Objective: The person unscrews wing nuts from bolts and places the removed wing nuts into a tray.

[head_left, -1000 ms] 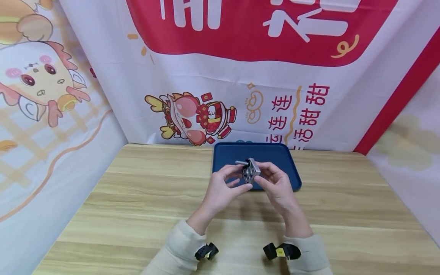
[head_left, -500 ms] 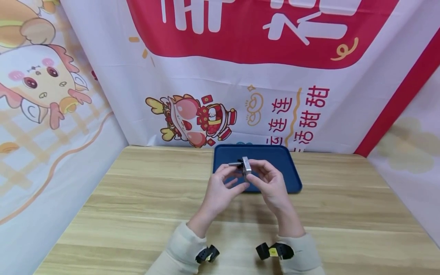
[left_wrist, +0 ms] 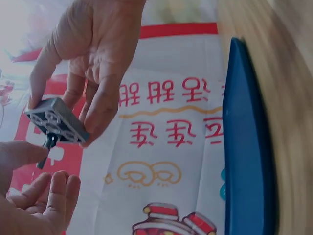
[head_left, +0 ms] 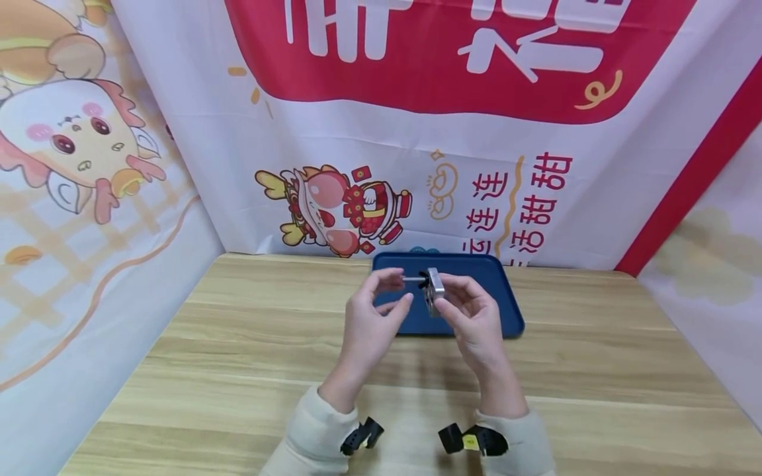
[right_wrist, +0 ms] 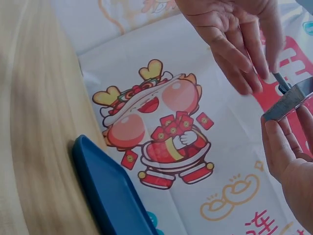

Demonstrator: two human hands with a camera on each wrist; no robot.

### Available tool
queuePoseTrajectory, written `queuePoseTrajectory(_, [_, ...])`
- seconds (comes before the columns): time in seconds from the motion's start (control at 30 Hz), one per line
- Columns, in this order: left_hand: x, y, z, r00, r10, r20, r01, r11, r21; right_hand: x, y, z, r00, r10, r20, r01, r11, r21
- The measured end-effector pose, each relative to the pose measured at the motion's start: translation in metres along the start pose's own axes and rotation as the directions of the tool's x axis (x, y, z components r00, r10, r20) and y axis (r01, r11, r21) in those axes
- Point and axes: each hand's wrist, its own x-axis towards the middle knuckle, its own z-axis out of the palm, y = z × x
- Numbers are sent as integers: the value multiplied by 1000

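Note:
My right hand (head_left: pixel 481 325) pinches a grey metal block (head_left: pixel 436 283) by its edges, thumb on the near side, over the blue tray (head_left: pixel 506 324). A thin rod (head_left: pixel 413 279) sticks out of the block toward the left, with a black piece at its base. My left hand (head_left: pixel 369 324) is beside the rod's free end, fingers relaxed and apart from the thumb. Round recesses show on the block's face (left_wrist: pixel 55 122) in the left wrist view, where the left thumb lies by the rod (left_wrist: pixel 43 160); whether it touches cannot be told.
The blue tray lies on the wooden table (head_left: pixel 268 344), near the back edge against a printed cloth (head_left: pixel 357 132). Another printed cloth (head_left: pixel 119 277) hangs at the left. Black straps with small devices (head_left: pixel 363 436) are on both wrists.
The block has turned from face-on to nearly edge-on, its rod pointing left. Over the last half second my left fingers have moved left, away from the block, and spread apart.

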Motion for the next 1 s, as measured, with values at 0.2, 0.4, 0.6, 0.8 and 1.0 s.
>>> queuePoseTrajectory(0.2, [-1, 7, -3, 936, 353, -16, -344, 919, 191, -5, -11, 5, 1000, -25, -8, 25, 1000, -15])
queuePoseTrajectory(0.4, [-3, 11, -2, 872, 489, 29, -476, 832, 284, -8, -20, 10, 999, -34, 42, 35, 999, -30])
queuePoseTrajectory(0.6, [0, 6, -5, 828, 556, 63, -539, 761, 361, -10, -22, 11, 995, -12, 98, 20, 996, -84])
queuePoseTrajectory(0.8, [5, 2, -11, 752, 648, 123, -630, 650, 425, -10, -23, 13, 993, -3, 121, 14, 996, -87])
queuePoseTrajectory(1.0, [7, -1, -17, 675, 718, 171, -689, 530, 495, -12, -26, 18, 995, 21, 94, -12, 995, -95])
